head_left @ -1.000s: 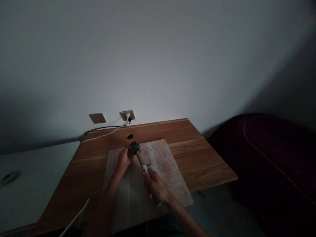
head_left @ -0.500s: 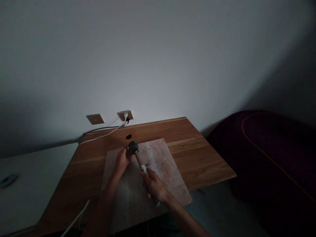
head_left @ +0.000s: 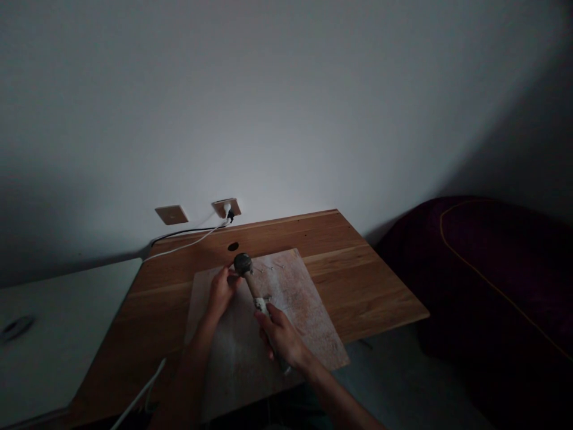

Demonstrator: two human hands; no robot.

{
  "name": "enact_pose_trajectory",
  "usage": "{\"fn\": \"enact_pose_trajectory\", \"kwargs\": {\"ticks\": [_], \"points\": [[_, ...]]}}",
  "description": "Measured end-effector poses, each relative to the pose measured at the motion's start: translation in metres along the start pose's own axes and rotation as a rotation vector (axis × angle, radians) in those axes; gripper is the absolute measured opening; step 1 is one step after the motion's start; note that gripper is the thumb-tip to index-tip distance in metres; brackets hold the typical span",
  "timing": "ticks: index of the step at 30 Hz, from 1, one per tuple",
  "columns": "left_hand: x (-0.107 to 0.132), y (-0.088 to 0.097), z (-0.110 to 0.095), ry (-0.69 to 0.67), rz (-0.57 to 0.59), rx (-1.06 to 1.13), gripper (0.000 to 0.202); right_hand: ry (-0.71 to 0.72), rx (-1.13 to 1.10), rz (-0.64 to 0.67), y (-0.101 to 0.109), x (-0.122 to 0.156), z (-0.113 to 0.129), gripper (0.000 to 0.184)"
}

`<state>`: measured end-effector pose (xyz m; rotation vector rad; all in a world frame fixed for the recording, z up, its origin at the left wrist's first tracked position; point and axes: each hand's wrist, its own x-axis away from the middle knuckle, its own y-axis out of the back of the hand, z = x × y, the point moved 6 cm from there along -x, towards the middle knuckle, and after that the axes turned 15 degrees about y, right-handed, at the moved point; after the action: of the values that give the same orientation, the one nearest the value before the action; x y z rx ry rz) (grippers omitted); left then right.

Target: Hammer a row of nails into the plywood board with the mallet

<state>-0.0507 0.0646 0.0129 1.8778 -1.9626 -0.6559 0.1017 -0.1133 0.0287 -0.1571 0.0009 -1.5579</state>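
Note:
My right hand is wrapped round the wooden handle of a hammer, whose dark round head points away from me. The head hangs just over a pale reddish board lying on the wooden desk. My left hand rests on the board right beside the hammer head, fingers pinched together on something too small to make out. A few small nails lie or stand near the board's far edge.
Two wall sockets sit behind the desk, with a white and a black cable running left from one. A white surface adjoins the desk on the left. A dark upholstered seat stands at the right. A cable hole pierces the desk.
The view has drifted slightly; both hands and the hammer stay almost in place over the board, the head shifting only a little.

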Motion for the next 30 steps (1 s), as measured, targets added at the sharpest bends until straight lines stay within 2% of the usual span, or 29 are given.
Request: {"fn": "enact_pose_trajectory", "kwargs": {"ticks": [5,11,18,30], "points": [[0.001,0.001,-0.005,0.003,0.005,0.006,0.039,-0.041,0.015,-0.004,-0.002,0.000,-0.005,0.050],[0.003,0.001,-0.009,-0.003,0.017,0.022,0.025,-0.029,-0.023,-0.023,-0.003,-0.002,-0.007,0.048],[-0.001,-0.002,0.000,0.026,-0.017,0.033,0.041,-0.027,-0.041,-0.016,-0.007,0.001,-0.011,0.048],[-0.002,-0.002,0.001,0.017,-0.013,0.016,0.039,-0.019,0.019,-0.011,-0.004,0.002,-0.006,0.047]]}}
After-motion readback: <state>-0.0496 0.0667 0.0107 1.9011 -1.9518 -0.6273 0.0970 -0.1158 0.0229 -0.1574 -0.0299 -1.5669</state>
